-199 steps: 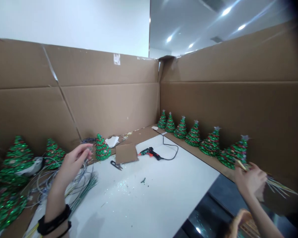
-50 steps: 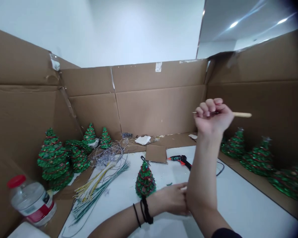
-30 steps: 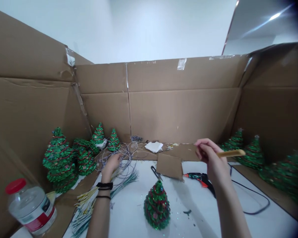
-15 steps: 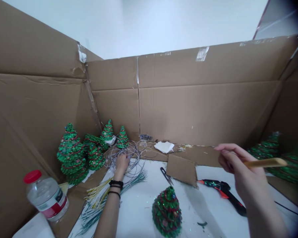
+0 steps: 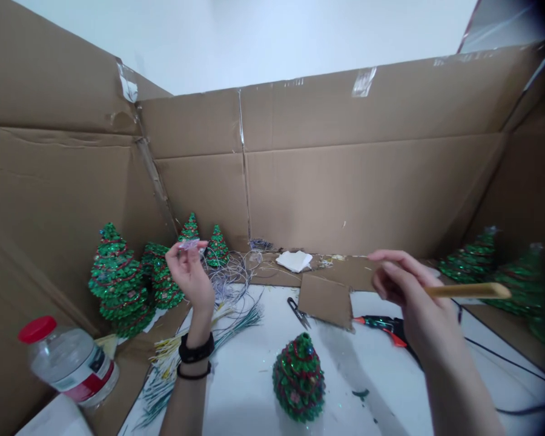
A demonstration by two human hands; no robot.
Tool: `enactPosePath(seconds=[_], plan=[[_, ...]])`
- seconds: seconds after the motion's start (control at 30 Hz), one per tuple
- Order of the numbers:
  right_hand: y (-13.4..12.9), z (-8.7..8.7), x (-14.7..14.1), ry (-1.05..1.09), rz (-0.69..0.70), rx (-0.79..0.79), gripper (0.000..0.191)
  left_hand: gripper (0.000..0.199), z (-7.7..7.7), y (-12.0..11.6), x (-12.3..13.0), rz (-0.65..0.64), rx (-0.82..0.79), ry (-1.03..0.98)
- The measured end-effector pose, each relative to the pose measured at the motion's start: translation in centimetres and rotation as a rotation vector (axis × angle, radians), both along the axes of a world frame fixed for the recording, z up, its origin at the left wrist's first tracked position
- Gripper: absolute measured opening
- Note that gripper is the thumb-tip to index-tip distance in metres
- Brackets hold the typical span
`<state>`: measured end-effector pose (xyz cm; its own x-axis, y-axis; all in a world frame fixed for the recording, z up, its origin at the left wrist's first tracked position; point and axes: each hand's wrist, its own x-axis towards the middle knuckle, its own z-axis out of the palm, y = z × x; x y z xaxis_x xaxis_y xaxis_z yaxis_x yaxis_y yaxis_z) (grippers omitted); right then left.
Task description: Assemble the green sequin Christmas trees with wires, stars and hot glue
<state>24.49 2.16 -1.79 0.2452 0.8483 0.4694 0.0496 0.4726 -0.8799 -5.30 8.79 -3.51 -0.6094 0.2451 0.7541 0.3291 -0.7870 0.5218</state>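
Note:
My left hand [image 5: 189, 272] is raised in front of the small trees at the back left, its fingers closed on a small, shiny, pale lilac piece [image 5: 189, 244] too small to name surely. Over the right of the board, my right hand [image 5: 404, 284] is closed around a wooden-handled tool [image 5: 470, 291], whose handle sticks out to the right; its tip is hidden or too thin to see. A small green Christmas tree [image 5: 298, 378] with red trim stands upright in front, touched by neither hand. Below and behind my left hand lie tangled pale wires [image 5: 229, 278].
A glue gun [image 5: 381, 324], snips [image 5: 298, 312] and a cardboard square [image 5: 326, 301] lie on the white board [image 5: 236, 387]. More trees [image 5: 118, 281] and a red-capped bottle [image 5: 72, 363] stand left. Bundled strands [image 5: 163, 381] lie front left. Cardboard walls [image 5: 345, 194] enclose the table.
My left hand has lifted out of the wire tangle with the small lilac piece in its fingers. My right hand still holds the wooden-handled tool. The view has shifted slightly.

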Motion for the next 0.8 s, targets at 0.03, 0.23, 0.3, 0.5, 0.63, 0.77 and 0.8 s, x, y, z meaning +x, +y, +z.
enactPosePath(seconds=[0.03,0.23,0.3,0.5,0.63,0.77,0.8], plan=[[-0.3,0.0,-0.7,-0.033,0.069,-0.004,0.02,0.016,0.9,-1.6,1.2,-0.069,0.04,0.051],[-2.8,0.5,-5.6,-0.2,0.435,0.087,0.04,0.011,3.0,-8.8,6.9,-0.5,-0.44,0.767],[-2.9,0.4,-6.5,-0.198,0.345,0.073,0.031,0.013,3.0,-9.2,7.6,-0.625,-0.539,0.784],[-2.1,-0.1,-6.1,-0.169,0.324,0.059,0.022,0.011,2.2,-9.0,8.6,-0.849,-0.67,0.7],[-2.1,0.2,-5.5,-0.194,0.259,0.085,0.02,0.012,2.3,-9.2,8.8,-0.865,-0.742,0.748],[-2.5,0.5,-5.3,-0.221,0.218,0.056,0.02,0.015,2.6,-9.5,8.5,-0.868,-0.816,0.782],[-2.6,0.6,-5.3,-0.222,0.194,0.048,0.02,0.017,2.7,-9.5,8.3,-0.856,-0.832,0.788]])
